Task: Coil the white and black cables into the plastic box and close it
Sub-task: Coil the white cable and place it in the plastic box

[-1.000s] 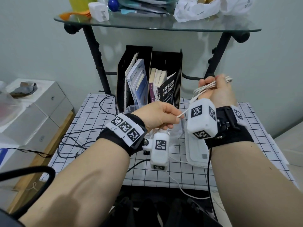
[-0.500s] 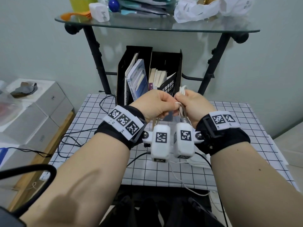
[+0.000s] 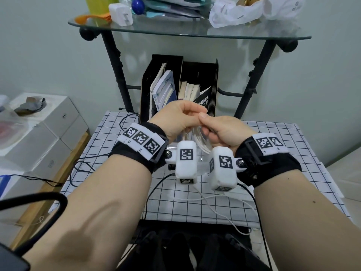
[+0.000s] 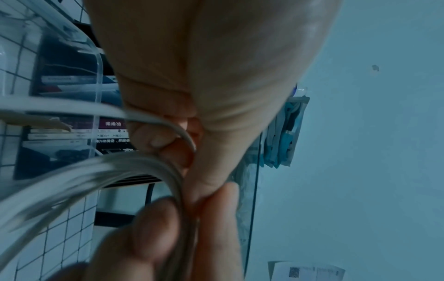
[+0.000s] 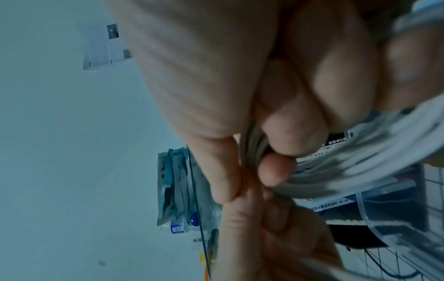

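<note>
Both hands meet above the checked table (image 3: 273, 173). My left hand (image 3: 195, 112) and right hand (image 3: 207, 122) pinch the top of a coil of white cable (image 3: 199, 139), whose loops hang between the wrists. In the left wrist view the left hand (image 4: 185, 163) grips the white loops (image 4: 120, 167). The right hand (image 5: 250, 178) squeezes the same bundle (image 5: 360, 152) in the right wrist view. The white cable's loose tail (image 3: 214, 199) trails over the table's front edge. The black cable (image 3: 156, 185) lies loose on the table. The clear plastic box (image 3: 202, 159) sits under the hands, mostly hidden.
A black file holder (image 3: 197, 79) with books stands behind the hands, under a cluttered glass shelf (image 3: 175, 34) on black legs. White boxes (image 3: 48, 133) are stacked on the left. Thin black wires (image 3: 125, 122) loop over the table's left side.
My right hand, raised to the right with the white loops a second ago, has come to the left hand. Both now hold the coil together, slightly higher.
</note>
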